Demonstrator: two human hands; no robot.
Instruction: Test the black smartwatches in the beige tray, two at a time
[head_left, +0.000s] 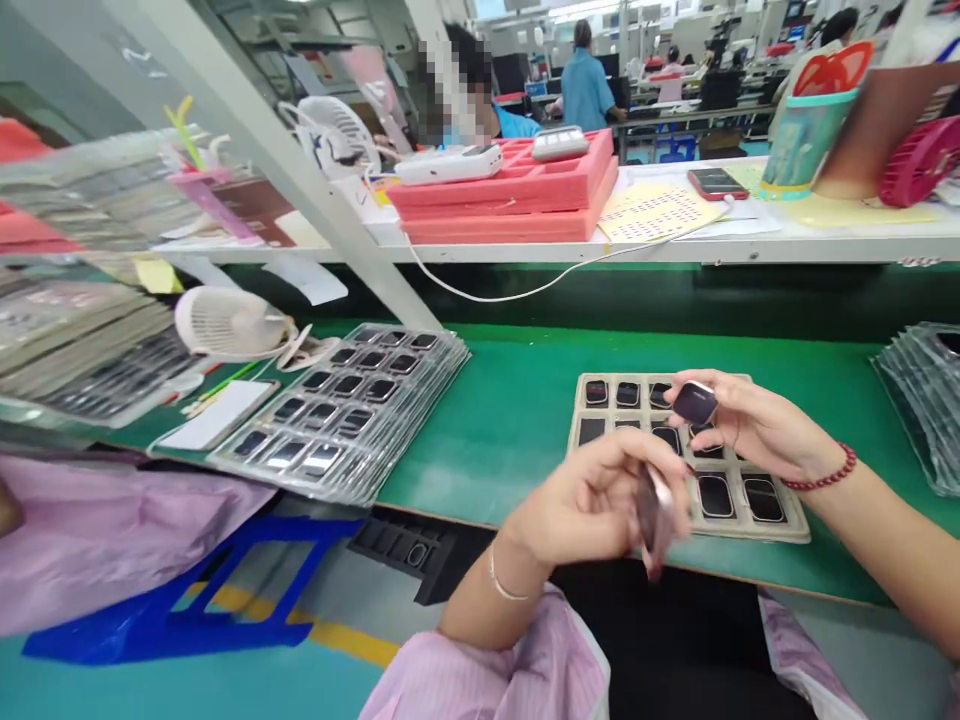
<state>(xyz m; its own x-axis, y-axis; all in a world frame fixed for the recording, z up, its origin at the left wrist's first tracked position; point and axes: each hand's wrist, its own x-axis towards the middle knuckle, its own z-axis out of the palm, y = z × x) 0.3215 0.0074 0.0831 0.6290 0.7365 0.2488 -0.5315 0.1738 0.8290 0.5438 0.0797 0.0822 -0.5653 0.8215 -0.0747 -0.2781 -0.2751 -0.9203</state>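
Observation:
Between the fingers of my left hand point(592, 500) is a smartwatch case point(654, 515), turned edge-on and blurred by motion. My right hand point(765, 425) pinches another smartwatch case point(696, 403) by its edges, its dark face tilted toward me. Both hands are above a beige tray point(795, 528), whose pockets hold several square smartwatch cases point(715, 495) with black screens. My left hand hides part of the tray's near left side, and my right hand covers its far right pockets.
Stacked clear trays point(390, 430) with watch cases stand to the left, near a white fan point(229, 325). More clear trays point(926, 410) sit at the right edge. A shelf point(675, 248) crosses behind, bearing red foam trays point(502, 215). A pink sleeve point(112, 530) shows at left.

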